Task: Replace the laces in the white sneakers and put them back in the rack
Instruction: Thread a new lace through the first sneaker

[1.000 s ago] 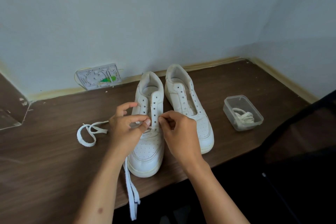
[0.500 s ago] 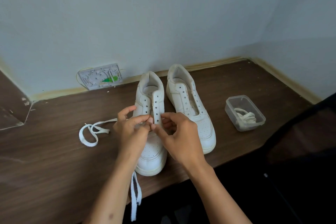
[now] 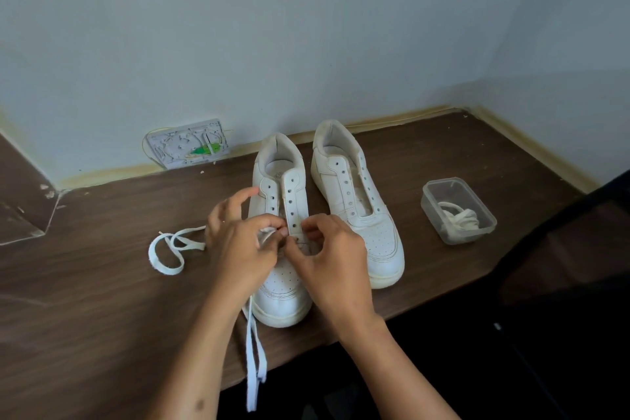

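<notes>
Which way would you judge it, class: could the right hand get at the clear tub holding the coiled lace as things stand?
Probably yes. The clear tub sits open-topped on the right hand's side; only the unlaced sneaker stands between, low enough to pass over.

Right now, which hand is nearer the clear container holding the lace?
Right. The right hand is over the left sneaker, on the container's side; the left hand is beyond it.

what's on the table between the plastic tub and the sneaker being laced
The other sneaker, standing unlaced beside the sneaker being laced and apart from the plastic tub, as the head view shows.
</notes>
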### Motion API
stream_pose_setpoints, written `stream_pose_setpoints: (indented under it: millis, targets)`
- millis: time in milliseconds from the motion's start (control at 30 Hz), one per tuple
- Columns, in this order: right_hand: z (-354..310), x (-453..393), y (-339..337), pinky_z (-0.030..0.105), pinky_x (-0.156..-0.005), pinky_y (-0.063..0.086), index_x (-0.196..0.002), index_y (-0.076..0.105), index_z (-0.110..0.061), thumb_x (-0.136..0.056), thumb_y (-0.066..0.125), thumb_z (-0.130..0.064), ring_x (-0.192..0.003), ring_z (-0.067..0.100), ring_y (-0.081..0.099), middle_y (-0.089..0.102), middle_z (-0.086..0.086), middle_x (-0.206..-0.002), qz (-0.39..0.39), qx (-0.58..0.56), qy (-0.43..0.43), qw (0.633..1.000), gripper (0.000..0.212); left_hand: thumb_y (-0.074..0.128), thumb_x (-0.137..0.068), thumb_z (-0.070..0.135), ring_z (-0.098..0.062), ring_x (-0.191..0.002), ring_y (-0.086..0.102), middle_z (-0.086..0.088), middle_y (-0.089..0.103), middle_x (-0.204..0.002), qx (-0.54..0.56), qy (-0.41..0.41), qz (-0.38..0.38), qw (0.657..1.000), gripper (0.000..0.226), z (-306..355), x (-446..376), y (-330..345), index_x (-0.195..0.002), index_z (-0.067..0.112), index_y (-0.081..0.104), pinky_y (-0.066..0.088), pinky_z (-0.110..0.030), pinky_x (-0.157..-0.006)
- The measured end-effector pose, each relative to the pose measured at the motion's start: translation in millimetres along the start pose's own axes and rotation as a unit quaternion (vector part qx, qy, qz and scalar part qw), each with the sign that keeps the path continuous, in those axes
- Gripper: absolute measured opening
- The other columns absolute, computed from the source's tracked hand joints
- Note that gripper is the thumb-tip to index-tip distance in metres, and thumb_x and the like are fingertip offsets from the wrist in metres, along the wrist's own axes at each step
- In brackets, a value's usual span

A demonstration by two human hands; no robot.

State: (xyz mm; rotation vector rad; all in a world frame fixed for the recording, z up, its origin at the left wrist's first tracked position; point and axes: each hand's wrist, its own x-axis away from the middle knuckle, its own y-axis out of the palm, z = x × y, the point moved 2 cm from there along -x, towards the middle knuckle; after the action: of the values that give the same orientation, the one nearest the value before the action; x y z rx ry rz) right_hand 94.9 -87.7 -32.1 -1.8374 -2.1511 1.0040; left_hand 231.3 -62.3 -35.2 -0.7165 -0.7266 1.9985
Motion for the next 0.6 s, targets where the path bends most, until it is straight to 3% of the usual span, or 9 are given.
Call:
stream_pose_setpoints:
  millis: [167,367,500,600]
  targets:
    - [1.0,-0.5,0.0,0.022,-0.074,0.051,-0.102,0.067,-0.019,-0.082,0.074,-0.038,-0.084,0.004,0.058,0.062,-0.011,-0.092,0.001,-0.026,0.028,0.999,0.028,0.076,-0.081,0.017,-0.025,-0.127,0.036,0.022,0.043,-0.128,0.104,-0.064,0.068,0.99,0.043,3.2,2.6,13.8,-0.066,0.051,0.056,0.031,-0.043,-0.108]
    - [3.2,-1.8,-2.2,0.02,-0.074,0.051,-0.102,0.067,-0.021,-0.08,0.077,-0.039,-0.085,0.003,0.06,0.064,-0.012,-0.091,-0.005,-0.073,0.052,0.996,0.03,0.076,-0.083,0.017,-0.02,-0.127,0.04,0.024,0.043,-0.122,0.193,-0.104,0.093,0.971,0.039,2.9,4.6,19.6,-0.068,0.049,0.06,0.037,-0.043,-0.107]
    - [6.3,-4.7,-3.4,0.022,-0.074,0.053,-0.1,0.068,-0.019,-0.081,0.076,-0.036,-0.083,0.004,0.06,0.064,-0.01,-0.089,-0.013,-0.052,0.025,0.998,0.027,0.078,-0.079,0.025,-0.02,-0.125,0.032,0.021,0.047,-0.128,0.093,-0.059,0.095,0.989,0.032,3.2,4.9,13.9,-0.07,0.051,0.062,0.031,-0.045,-0.107]
    - [6.2,-3.5,-2.5,0.025,-0.073,0.053,-0.097,0.069,-0.017,-0.083,0.075,-0.031,-0.081,0.006,0.061,0.065,-0.008,-0.088,-0.009,-0.031,-0.005,0.999,0.021,0.08,-0.076,0.025,-0.021,-0.124,0.029,0.015,0.051,-0.132,0.019,-0.004,0.131,0.991,0.014,4.2,7.3,11.3,-0.078,0.038,0.074,0.031,-0.043,-0.104]
